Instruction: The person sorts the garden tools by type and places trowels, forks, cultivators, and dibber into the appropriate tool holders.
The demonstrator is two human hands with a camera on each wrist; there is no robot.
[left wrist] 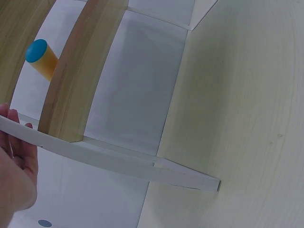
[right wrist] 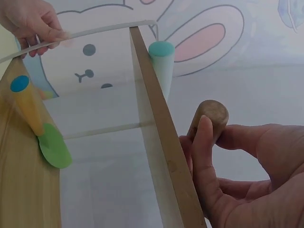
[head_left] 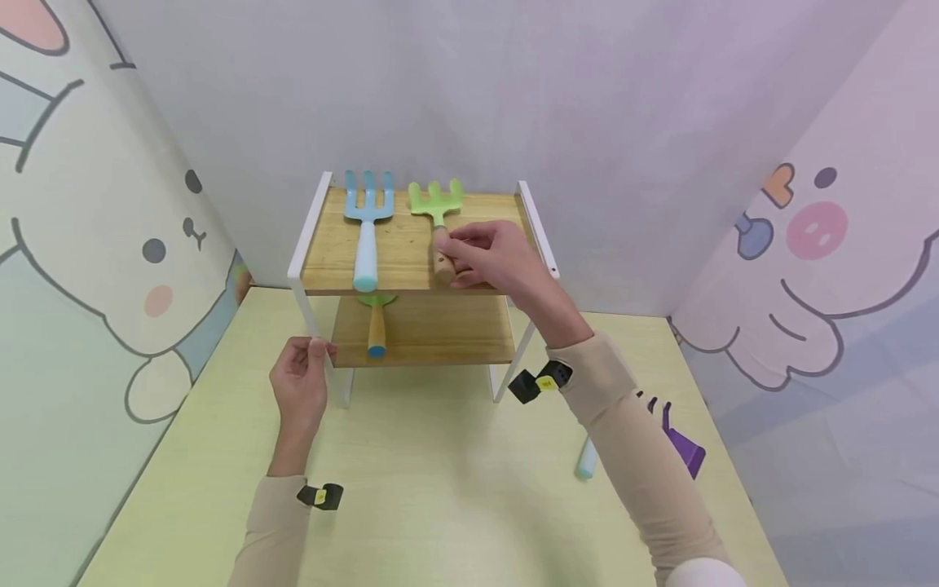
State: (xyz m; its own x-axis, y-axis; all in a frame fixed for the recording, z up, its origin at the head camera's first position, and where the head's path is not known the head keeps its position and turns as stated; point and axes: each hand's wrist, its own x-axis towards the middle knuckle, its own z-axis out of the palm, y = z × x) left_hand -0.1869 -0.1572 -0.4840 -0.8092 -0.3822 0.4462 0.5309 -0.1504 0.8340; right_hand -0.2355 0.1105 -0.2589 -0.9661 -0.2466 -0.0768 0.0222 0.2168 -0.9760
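Observation:
On the upper board (head_left: 405, 261) of a small two-tier shelf lies a green three-pronged hand fork, its prongs (head_left: 436, 202) toward the back wall. My right hand (head_left: 499, 257) pinches its brown wooden handle (right wrist: 214, 116) between thumb and fingers, close to the board's front edge. To its left lies a light blue hand fork (head_left: 367, 236), handle end at the front edge. My left hand (head_left: 299, 381) grips the shelf's white front-left leg (left wrist: 109, 159), level with the lower board. A green-bladed trowel with a yellow, blue-tipped handle (head_left: 377, 328) rests on that lower board (head_left: 447, 330).
On the table (head_left: 411, 489), to the right, lie a purple tool (head_left: 687, 448) and a light blue handle (head_left: 587, 458), both partly behind my right sleeve. A pale wall (head_left: 469, 98) stands close behind the shelf; cartoon-printed panels flank both sides.

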